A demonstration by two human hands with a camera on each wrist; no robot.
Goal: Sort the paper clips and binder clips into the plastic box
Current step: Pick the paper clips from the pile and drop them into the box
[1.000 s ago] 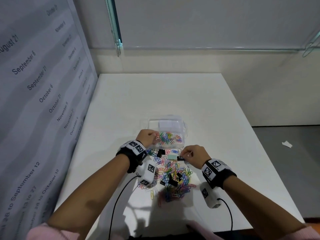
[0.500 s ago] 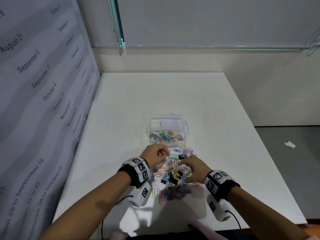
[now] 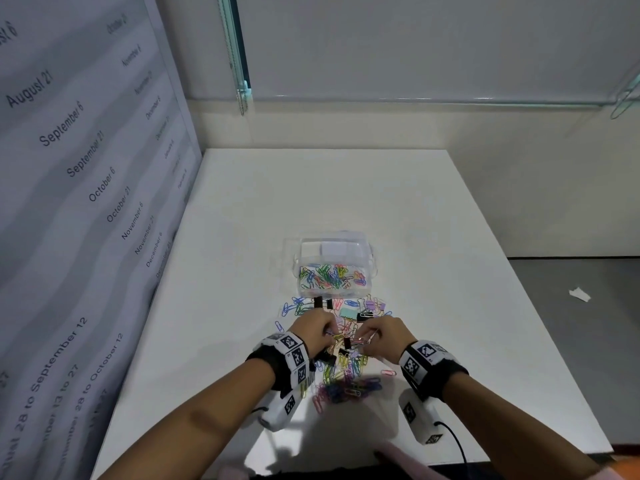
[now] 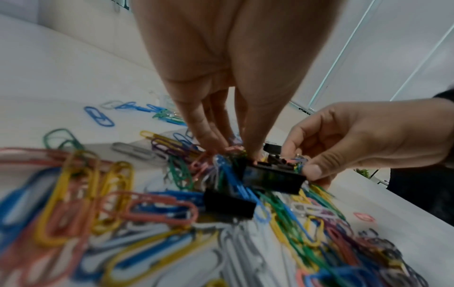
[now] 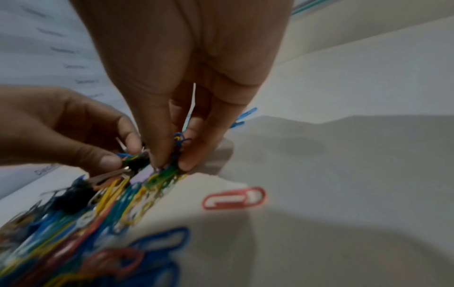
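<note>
Wrist views alone showed both hands, left [image 4: 221, 97] and right [image 5: 186, 87], pinching paper clips [image 4: 172, 169] near the box [image 3: 334, 268]; fingertip contacts were blurred.

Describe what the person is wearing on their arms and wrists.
Both forearms are bare. Each wrist carries a black strap faced with white blocks printed with black square markers, on the left wrist and the right wrist. Under each hangs a white camera pod with the same markers and a thin black cable. Pink fabric shows at the bottom edge.
</note>
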